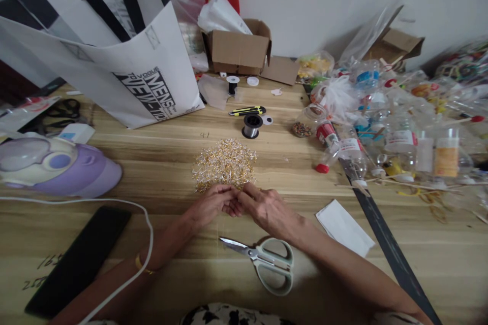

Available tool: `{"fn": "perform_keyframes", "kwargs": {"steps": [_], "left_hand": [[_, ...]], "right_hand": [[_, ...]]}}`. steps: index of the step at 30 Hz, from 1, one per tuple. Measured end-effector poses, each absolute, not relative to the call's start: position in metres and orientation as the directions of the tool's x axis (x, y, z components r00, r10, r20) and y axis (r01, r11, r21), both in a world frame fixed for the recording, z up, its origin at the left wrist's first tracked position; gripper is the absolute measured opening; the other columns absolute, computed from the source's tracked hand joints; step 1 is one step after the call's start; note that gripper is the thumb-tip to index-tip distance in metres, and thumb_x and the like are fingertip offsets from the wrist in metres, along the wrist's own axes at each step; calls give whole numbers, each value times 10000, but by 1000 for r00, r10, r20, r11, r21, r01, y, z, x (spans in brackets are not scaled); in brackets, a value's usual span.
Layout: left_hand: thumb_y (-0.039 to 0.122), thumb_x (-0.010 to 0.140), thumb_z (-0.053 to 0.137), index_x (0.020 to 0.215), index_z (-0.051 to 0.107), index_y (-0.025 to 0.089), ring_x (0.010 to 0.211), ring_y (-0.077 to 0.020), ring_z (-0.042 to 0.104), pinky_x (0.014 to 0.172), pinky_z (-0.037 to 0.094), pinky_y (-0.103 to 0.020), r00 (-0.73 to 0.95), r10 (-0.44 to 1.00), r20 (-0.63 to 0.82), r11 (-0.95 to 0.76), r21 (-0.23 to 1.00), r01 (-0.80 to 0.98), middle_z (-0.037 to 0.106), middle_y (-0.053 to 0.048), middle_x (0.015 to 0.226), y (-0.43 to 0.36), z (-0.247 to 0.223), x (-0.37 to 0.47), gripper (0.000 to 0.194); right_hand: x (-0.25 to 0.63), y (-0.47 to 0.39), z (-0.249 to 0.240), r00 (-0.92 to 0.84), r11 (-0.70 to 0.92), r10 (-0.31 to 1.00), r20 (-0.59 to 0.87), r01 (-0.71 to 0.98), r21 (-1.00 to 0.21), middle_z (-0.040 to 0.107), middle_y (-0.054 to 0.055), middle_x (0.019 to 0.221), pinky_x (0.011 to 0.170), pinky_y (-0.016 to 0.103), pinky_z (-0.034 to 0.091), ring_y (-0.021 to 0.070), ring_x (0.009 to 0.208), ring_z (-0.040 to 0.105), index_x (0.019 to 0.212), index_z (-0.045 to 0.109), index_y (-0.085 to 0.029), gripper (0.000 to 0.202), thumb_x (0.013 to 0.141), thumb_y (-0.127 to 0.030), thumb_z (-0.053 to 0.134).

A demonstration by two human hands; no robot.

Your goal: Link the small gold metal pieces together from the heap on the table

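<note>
My left hand (pixel 221 202) and my right hand (pixel 264 204) meet at the near edge of a heap of small gold and silver metal pieces (pixel 224 162), which look like pins. Both hands are closed, thumbs and fingertips pinched together. Whatever lies between the fingertips is too small or hidden to make out. Below the hands, a pair of scissors (pixel 263 259) with pale grey-green handles lies on the wooden table (pixel 175 244), blades slightly apart and pointing left. Beyond the heap stands a spool of silvery wire (pixel 252 126).
A yellow-black box cutter (pixel 247 110), another spool (pixel 232 84) and a cardboard box (pixel 240 51) are farther back. Plastic bottles (pixel 398 137) crowd the right. On the left are a white bag (pixel 152 71), a purple device (pixel 87 167), a white cable (pixel 148 223) and a black slab (pixel 82 259).
</note>
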State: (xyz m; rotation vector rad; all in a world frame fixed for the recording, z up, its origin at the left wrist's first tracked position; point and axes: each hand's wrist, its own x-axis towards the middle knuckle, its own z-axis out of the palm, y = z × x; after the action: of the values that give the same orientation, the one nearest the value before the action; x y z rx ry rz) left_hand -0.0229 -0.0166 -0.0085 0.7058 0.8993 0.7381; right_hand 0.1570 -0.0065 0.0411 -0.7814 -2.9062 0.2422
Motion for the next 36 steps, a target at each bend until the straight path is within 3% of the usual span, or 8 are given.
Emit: {"fn": "perform_keyframes", "kwargs": {"steps": [15, 23, 36], "left_hand": [[385, 696, 718, 713, 627, 103, 568, -139, 631, 548, 452, -224, 438, 781, -445, 570, 795, -210, 677, -52, 626, -14, -5, -27, 297], [365, 682, 730, 725, 617, 108, 539, -129, 619, 521, 440, -215, 421, 791, -444, 556, 809, -190, 664, -28, 600, -14, -10, -28, 284], [361, 636, 745, 665, 617, 104, 503, -103, 583, 485, 430, -195, 344, 835, -430, 517, 828, -219, 630, -14, 575, -15, -4, -23, 288]], "right_hand": [[158, -5, 44, -856, 854, 511, 76, 496, -160, 552, 62, 916, 490, 244, 350, 127, 664, 525, 1027, 499, -150, 187, 878, -56, 436], [158, -3, 44, -849, 846, 522, 78, 504, -174, 556, 61, 906, 495, 239, 339, 117, 638, 508, 1054, 504, -143, 183, 894, -90, 435], [158, -3, 45, -862, 865, 499, 88, 491, -103, 575, 59, 918, 493, 258, 334, 127, 641, 520, 1023, 512, -158, 146, 901, -109, 447]]}}
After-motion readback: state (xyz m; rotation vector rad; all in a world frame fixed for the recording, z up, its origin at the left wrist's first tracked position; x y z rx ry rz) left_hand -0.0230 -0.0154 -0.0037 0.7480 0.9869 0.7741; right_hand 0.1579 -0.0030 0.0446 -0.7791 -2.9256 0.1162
